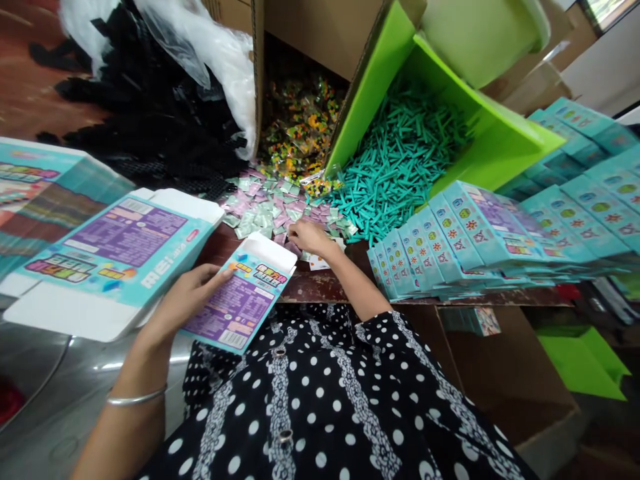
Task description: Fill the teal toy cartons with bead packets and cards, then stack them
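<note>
My left hand [187, 297] is closed around a teal and purple printed cardboard box [240, 297], tilted, with its white top flap raised. On the table edge, my right hand [307, 239] reaches into a heap of small pale green and lilac sachets [263, 207]. Its fingers are curled together at the near side of the heap; what lies between them is hidden. Just below that hand are some white printed cards [320, 261]. Right of the sachets spreads a pile of thin teal sticks [395, 160].
A carton [257, 80] holds bags of orange, yellow and green bits. Green corrugated panels [480, 120] flank the sticks. Rows of teal boxes [450, 227] stand at right. Flat box blanks [120, 253] are stacked at left, below black mesh pieces [165, 133].
</note>
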Available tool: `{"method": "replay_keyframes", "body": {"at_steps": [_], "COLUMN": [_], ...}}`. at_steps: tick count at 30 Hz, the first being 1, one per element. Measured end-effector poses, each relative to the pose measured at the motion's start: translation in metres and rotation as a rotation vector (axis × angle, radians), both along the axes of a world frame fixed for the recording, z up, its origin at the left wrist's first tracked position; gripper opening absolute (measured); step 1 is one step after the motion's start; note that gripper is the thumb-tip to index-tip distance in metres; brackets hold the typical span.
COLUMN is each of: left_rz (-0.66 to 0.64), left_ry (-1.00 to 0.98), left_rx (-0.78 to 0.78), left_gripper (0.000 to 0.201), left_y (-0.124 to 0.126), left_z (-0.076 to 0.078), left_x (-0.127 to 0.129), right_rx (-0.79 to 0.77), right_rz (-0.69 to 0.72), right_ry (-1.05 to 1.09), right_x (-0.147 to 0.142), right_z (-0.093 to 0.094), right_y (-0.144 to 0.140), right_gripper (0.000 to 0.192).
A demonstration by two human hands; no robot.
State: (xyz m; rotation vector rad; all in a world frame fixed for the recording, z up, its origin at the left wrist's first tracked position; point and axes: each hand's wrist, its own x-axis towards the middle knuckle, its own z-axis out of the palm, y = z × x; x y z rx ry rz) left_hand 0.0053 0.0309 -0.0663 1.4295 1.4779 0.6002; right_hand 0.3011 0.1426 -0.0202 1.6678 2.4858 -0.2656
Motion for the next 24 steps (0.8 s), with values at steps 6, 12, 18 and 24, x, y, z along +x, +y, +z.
{"method": "replay_keyframes", "body": {"at_steps": [6, 12, 18, 24], "left_rz": [0.039, 0.087, 0.122, 0.120], "left_ry": [-0.024, -0.078, -0.035, -0.037], "left_rx": [0.019, -0.011, -0.015, -0.049], "left_gripper": [0.081, 0.080, 0.082, 0.087], "left_y": [-0.002, -0.005, -0.008, -0.008], "left_z": [-0.004, -0.006, 0.000, 0.001], "left_x": [0.001, -0.002, 0.000, 0.001], "right_rx": [-0.033, -0.058, -0.040, 0.213], "right_rz": [-0.019, 0.011, 0.055, -0.425], "right_ry": [-0.020, -0.105, 0.075, 0.180], "right_x": [-0.002, -0.013, -0.011, 0.063], "right_z": [0.013, 0.012, 0.003, 0.039], "right_y": [-0.003, -0.014, -0.012, -0.001], "right_gripper": [0.028, 0.028, 0.020, 0.034]}}
